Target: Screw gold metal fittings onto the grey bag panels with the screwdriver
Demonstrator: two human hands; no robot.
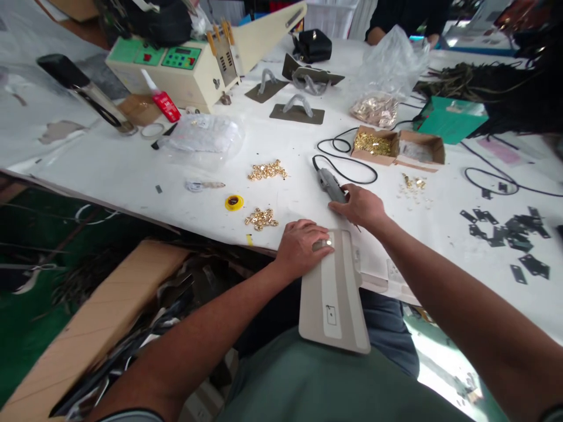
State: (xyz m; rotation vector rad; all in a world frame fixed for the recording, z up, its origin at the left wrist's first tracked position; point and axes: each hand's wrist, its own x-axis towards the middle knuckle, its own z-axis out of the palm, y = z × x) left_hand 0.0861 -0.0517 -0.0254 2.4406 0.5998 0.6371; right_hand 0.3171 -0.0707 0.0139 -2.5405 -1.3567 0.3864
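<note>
Right hand (364, 205) grips grey electric screwdriver (328, 183); left hand (300, 246) half-curled on beige panel (314, 305), hold unclear.
Cardboard box (370, 156) contains gold fittings (373, 143); clear bag (389, 67), metallic pieces (376, 110).

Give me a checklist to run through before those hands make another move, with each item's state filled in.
1. Left hand on the flat beige rectangular panel: ok, at its far end.
2. Panel fully supported by the white-covered table: not ok, its near end reaches past the edge.
3. Right hand on the grey, cylindrical corded tool: ok, pinched between thumb and fingers.
4. Thin black cord clear of the panel: ok, looped apart from it.
5. Two heaps of small gold-coloured metal pieces clear of the panel: ok, both lie apart.
6. Tool switched off: cannot tell.
</note>
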